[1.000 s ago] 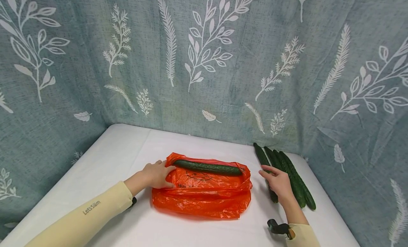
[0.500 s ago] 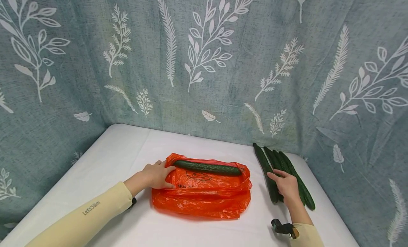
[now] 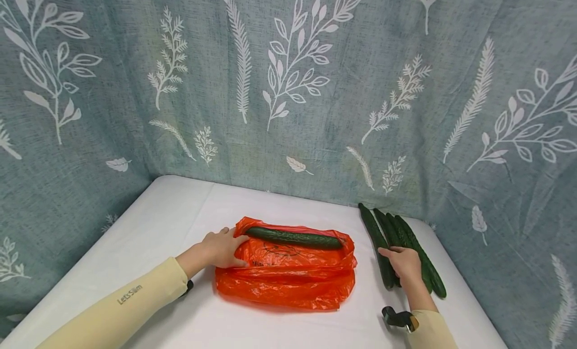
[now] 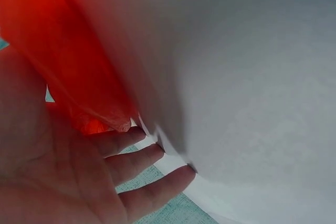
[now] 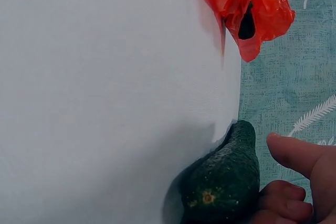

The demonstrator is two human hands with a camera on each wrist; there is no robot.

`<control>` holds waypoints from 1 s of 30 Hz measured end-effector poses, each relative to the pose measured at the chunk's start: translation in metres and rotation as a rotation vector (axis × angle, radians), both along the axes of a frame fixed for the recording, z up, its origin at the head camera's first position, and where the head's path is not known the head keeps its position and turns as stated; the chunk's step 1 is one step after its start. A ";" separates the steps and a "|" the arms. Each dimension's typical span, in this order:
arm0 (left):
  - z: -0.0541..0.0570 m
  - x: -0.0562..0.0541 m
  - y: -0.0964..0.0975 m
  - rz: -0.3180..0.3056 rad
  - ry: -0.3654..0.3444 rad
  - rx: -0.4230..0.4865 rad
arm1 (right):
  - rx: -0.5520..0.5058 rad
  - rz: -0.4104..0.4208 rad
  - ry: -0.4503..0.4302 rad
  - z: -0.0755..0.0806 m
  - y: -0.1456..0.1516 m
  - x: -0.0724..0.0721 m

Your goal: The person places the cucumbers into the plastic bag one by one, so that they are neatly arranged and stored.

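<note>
A red plastic bag (image 3: 288, 291) lies in the middle with its mouth spread, one cucumber (image 3: 295, 238) lying along the far side inside. My left hand (image 3: 221, 248) is at the bag's left end, thumb and index finger spread over its opening. In the left wrist view the other fingers (image 4: 157, 190) stretch out beside the red plastic, tips at the white surface. My right hand (image 3: 405, 265) is over several cucumbers on the right. Its curled fingers (image 5: 286, 200) lie against the side of the leftmost cucumber (image 5: 223, 177), while the thumb (image 5: 294, 153) stands apart from that cucumber.
The other cucumbers (image 3: 423, 259) lie side by side along the right part of the white table (image 3: 176, 224). A blue-green curtain (image 3: 203, 88) with white leaf prints hangs behind and at both sides. A black wrist device (image 3: 396, 317) sits on the right wrist.
My right hand has moved right and slightly down, from beside the leftmost cucumber onto it, its fingers lowering beside it. The left hand, the bag and the cucumber inside have stayed put.
</note>
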State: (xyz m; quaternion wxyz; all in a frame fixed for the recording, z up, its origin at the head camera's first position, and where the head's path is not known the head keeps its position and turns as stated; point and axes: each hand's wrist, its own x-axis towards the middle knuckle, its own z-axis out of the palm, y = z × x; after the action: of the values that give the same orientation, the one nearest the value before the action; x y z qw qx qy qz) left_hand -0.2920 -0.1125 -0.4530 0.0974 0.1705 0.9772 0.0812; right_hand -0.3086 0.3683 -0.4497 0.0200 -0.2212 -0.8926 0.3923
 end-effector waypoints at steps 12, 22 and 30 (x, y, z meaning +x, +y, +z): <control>0.002 0.001 0.001 -0.001 0.006 -0.008 | 0.084 0.024 -0.031 0.000 0.002 -0.005; 0.001 0.003 0.001 -0.009 0.013 -0.022 | 0.097 0.058 -0.045 -0.001 0.000 -0.005; 0.001 0.003 0.001 -0.005 0.011 -0.025 | 0.125 0.075 -0.064 0.001 -0.001 -0.006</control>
State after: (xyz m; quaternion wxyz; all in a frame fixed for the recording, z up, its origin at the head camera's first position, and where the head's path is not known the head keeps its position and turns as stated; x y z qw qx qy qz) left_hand -0.2890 -0.1115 -0.4523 0.0943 0.1724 0.9782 0.0678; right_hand -0.3145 0.3673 -0.4492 -0.0096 -0.1983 -0.9233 0.3288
